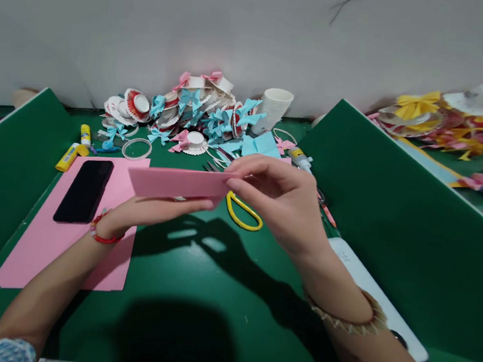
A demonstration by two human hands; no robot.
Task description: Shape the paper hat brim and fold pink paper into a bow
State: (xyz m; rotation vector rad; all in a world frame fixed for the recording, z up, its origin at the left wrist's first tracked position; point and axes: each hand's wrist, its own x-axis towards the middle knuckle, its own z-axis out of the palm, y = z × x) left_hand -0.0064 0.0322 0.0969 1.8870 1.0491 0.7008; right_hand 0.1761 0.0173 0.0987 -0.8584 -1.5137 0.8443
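Observation:
A folded pink paper (172,183) is held up in front of me, above the green table. At its right end, my right hand (280,199) pinches the edge between thumb and fingers. My left hand (158,211) supports the paper from below on the left; its fingers are partly hidden by the paper. Just under the paper's right end lie scissors with a yellow handle (244,225), their blades mostly covered by my hands and the paper. More pink sheets (112,265) lie flat at the left, below my left forearm, with a black phone (85,190) on top.
At the back sit a pile of paper bow decorations (219,122), stacked paper cups (273,112), a tape roll (136,157) and blue paper (262,144). Yellow glue sticks (66,158) stand left. A white flat device (368,292) lies right. Green partitions (410,222) flank both sides.

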